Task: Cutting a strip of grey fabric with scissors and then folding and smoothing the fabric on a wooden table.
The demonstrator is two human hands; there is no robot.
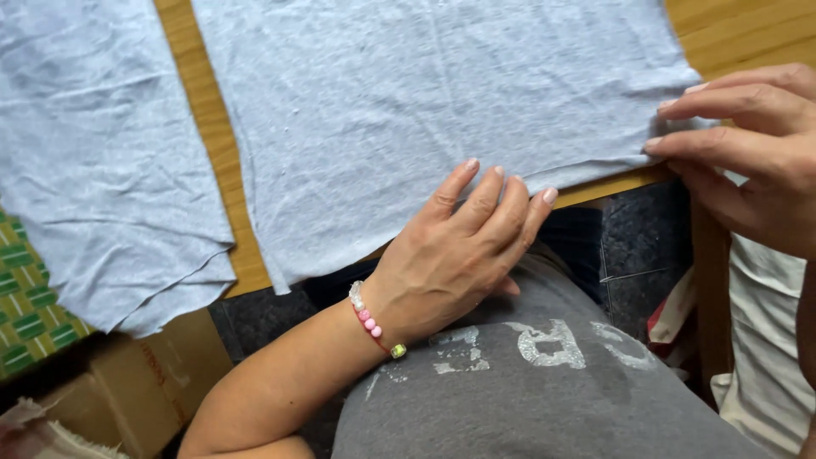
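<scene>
A light grey piece of fabric [408, 110] lies flat on a wooden table [212, 127], its near edge hanging slightly over the table's front. My left hand [459, 246] rests with fingers together, the fingertips pressing on the fabric's near edge; a pink bead bracelet [371, 321] circles its wrist. My right hand [752, 149] pinches the fabric's near right corner between thumb and fingers at the table edge.
A second grey fabric piece [93, 161] lies to the left, draping over the table edge. Below it are a cardboard box [144, 374] and a green patterned cloth [25, 314]. White cloth [765, 340] hangs at the right, over a dark floor.
</scene>
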